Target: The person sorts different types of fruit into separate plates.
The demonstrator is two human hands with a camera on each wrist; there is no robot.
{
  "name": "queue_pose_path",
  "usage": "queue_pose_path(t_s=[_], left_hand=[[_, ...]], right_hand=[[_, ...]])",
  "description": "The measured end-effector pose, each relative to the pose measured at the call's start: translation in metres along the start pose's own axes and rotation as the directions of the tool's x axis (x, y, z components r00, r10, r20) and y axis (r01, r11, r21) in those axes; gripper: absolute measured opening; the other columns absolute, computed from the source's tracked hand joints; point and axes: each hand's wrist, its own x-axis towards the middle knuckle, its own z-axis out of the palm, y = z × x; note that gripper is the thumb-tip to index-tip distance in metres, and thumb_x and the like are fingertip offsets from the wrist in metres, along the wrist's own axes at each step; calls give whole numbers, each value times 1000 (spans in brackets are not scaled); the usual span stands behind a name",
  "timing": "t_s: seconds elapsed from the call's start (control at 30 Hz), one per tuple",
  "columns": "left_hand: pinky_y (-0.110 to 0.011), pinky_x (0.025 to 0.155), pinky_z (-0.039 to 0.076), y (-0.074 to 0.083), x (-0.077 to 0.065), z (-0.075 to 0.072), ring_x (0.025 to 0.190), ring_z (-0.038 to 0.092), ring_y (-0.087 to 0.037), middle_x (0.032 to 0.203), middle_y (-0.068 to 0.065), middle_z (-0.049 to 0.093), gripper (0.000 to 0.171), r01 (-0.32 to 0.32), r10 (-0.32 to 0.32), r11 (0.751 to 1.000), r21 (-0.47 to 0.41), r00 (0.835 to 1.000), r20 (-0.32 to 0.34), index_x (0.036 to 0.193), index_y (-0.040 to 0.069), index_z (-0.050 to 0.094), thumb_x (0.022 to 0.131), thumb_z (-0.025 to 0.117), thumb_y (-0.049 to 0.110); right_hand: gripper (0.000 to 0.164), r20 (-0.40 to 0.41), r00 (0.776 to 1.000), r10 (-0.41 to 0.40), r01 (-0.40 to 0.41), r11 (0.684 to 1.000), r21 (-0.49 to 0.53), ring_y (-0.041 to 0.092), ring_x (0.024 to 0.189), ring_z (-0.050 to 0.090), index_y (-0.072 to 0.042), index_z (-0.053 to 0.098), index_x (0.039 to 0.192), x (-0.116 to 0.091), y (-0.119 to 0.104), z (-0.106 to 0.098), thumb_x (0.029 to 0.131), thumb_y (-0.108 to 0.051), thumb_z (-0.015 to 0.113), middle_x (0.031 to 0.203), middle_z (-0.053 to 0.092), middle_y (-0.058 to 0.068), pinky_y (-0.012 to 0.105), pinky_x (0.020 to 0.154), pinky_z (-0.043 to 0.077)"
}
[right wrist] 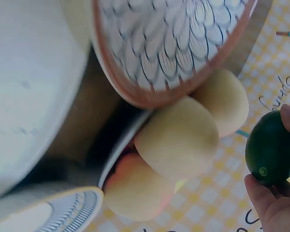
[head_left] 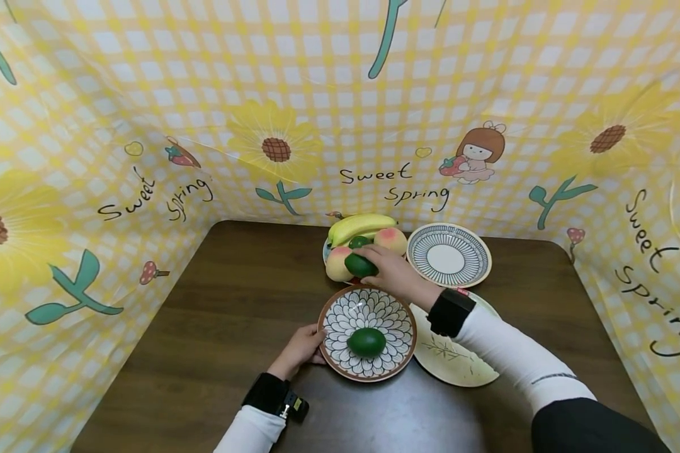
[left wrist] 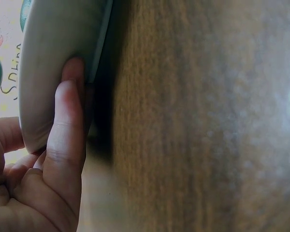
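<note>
My left hand point(head_left: 301, 350) grips the left rim of a brown-rimmed plate point(head_left: 340, 308) with a petal pattern, thumb at the edge and fingers against its pale underside point(left wrist: 43, 63). On that plate lies a dark green lime point(head_left: 366, 343). My right hand point(head_left: 393, 270) holds a second lime point(head_left: 360, 265) between thumb and fingers, above the plate's far side. In the right wrist view this lime point(right wrist: 268, 147) shows a pale stem spot. Just behind it sits a fruit plate with bananas point(head_left: 362, 228), peaches point(head_left: 338, 264) and another lime point(head_left: 359, 241), partly hidden by the hand.
A blue-striped plate point(head_left: 419, 251) stands at the back right, near the fruit. Under my right forearm lies a cream plate point(head_left: 447, 368) with a plant print, partly covered. Yellow checked cloth point(head_left: 317, 50) walls in the brown table point(head_left: 221, 314) at the back and sides.
</note>
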Motion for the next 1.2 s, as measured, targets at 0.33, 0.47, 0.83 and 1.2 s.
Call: queue_pose_path(t_s=[0.33,0.47,0.83,1.2], left_hand=[[-24,60,60,-4,0,-1,60,64,-5,75,-2,69,41,-12,12,1000,3,1000,-9,135,-15,52,109,43,15],[-24,60,60,-3,0,-1,60,64,-6,75,-3,69,41,-10,10,1000,6,1000,-26,135,-15,52,109,43,15],[-25,60,61,-1,1,-2,61,65,-7,79,-8,72,42,-4,4,1000,13,999,-38,137,-13,52,109,44,16],[-25,59,61,-4,2,2,59,66,-7,78,-8,72,42,-9,9,1000,-2,1000,-23,135,-15,52,109,43,17]], right_hand=[[63,48,997,-57,59,997,-40,35,121,64,-7,56,143,-37,-2,23,86,-15,83,136,62,20,50,99,56],[63,81,995,-51,55,998,-38,35,122,64,-7,57,142,-45,3,31,86,-15,83,135,62,18,49,99,56],[61,122,989,-80,88,995,-56,34,119,65,-4,58,140,-56,8,45,86,-17,83,136,62,19,48,98,57],[60,139,988,-71,83,993,-87,33,121,63,-5,58,139,-64,14,53,86,-17,83,135,62,18,46,99,57]])
